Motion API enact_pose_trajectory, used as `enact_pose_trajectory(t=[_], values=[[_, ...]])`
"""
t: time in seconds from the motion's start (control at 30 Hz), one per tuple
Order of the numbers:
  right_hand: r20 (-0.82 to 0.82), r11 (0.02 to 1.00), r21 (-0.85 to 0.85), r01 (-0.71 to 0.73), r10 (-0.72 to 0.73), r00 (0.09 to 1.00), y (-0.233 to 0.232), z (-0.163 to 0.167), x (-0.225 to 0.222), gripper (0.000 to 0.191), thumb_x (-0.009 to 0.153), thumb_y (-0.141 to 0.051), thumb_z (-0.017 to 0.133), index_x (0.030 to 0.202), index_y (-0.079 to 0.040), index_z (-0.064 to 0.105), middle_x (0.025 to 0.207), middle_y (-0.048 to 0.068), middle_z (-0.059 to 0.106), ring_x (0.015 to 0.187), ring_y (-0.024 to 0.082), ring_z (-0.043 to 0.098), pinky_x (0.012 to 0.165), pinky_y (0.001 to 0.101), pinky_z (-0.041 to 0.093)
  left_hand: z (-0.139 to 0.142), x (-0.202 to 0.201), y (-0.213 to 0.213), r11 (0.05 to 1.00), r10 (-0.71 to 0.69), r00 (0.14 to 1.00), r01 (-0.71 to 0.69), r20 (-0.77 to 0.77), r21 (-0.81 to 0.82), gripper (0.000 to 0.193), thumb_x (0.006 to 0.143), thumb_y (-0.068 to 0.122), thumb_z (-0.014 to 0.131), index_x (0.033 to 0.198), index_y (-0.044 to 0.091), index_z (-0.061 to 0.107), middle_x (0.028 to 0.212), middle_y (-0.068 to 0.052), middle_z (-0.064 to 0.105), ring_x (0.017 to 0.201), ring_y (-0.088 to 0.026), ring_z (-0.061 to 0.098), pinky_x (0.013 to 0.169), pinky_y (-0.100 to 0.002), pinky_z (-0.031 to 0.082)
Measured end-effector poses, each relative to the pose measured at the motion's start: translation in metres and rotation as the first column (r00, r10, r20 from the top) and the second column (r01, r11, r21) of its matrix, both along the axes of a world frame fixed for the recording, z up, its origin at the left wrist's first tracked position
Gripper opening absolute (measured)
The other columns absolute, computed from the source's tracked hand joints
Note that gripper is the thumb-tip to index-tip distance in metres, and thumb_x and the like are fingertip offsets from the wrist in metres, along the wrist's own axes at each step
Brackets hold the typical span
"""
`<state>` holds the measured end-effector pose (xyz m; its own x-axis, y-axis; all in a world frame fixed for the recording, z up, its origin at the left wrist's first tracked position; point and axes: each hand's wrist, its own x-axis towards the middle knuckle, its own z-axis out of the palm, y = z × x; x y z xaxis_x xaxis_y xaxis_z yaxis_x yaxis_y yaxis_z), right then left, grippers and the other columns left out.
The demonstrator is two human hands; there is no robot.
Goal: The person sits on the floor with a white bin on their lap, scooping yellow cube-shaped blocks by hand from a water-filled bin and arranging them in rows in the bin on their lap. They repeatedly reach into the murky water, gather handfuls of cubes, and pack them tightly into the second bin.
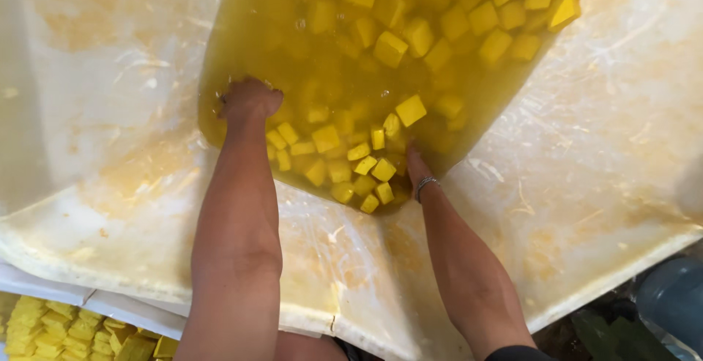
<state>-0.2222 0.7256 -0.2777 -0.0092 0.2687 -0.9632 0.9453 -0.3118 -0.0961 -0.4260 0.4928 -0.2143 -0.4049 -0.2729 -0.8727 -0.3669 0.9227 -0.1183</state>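
Yellow cubes [364,165], dozens of them, sit in cloudy yellow liquid [293,46] inside a big white tub [600,185], and both of the person's bare arms go down into it.

Nearest the camera, at the lower left corner, a separate heap of yellow blocks [44,328] is piled below the tub's rim, beside a white edge. At the lower right, something dark and a bluish rounded object [670,299] lie outside the tub; too blurred to tell what they are.

Up the arms now. The tub's inner walls are stained yellow and scratched. The right wrist carries a thin bracelet [425,182], and the right hand [411,157] disappears under the surface right at the near cluster of cubes, which lie just beside and to the left of it. Its fingers are hidden in the liquid, so I cannot tell whether that grip is spread or pressed together.

The left hand [250,99] is plunged in at the liquid's left edge, knuckles showing, fingers under the surface; its grip cannot be told either. Cubes lie just to its right.

Farther off, more cubes float and sink across the pool, a dense bunch at the far right top.
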Motion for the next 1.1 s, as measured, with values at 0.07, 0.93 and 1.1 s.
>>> enact_pose_trajectory(t=[0.07, 0.93, 1.1], values=[[-0.018, 0.946, -0.221, 0.239, -0.249, 0.968, 0.000, -0.006, 0.001, 0.072, 0.095, -0.066, 0.040, 0.147, -0.016, 0.049, 0.141, 0.007, 0.061, 0.129, 0.027, 0.060, 0.105, 0.0470, 0.051, -0.015, 0.007, -0.010, 0.998, -0.021, 0.999, 0.019, 0.036, 0.059, 0.068, 0.092, 0.047, 0.060, 0.150, 0.014, 0.049, 0.158, -0.015, 0.043, 0.144, -0.039, 0.042, 0.112, -0.059, 0.038], [-0.017, 0.708, -0.488, 0.511, -0.593, 0.805, -0.034, -0.025, 0.022, 0.072, 0.089, -0.069, 0.052, 0.138, -0.017, 0.058, 0.138, 0.013, 0.061, 0.123, 0.039, 0.057, 0.107, 0.0624, 0.044, -0.055, 0.026, -0.050, 0.965, 0.118, 0.993, -0.121, 0.026, 0.231, 0.065, 0.086, 0.049, 0.055, 0.143, 0.018, 0.057, 0.154, -0.011, 0.050, 0.140, -0.032, 0.048, 0.114, -0.042, 0.038], [-0.062, 0.633, -0.528, 0.566, -0.694, 0.718, -0.048, -0.036, 0.019, 0.074, 0.089, -0.072, 0.046, 0.139, -0.019, 0.059, 0.140, 0.011, 0.061, 0.125, 0.036, 0.059, 0.109, 0.0604, 0.045, -0.055, 0.025, -0.045, 0.916, 0.133, 0.988, -0.153, 0.079, 0.370, 0.077, 0.079, 0.059, 0.062, 0.146, 0.023, 0.056, 0.156, -0.007, 0.050, 0.142, -0.028, 0.047, 0.117, -0.041, 0.036]])
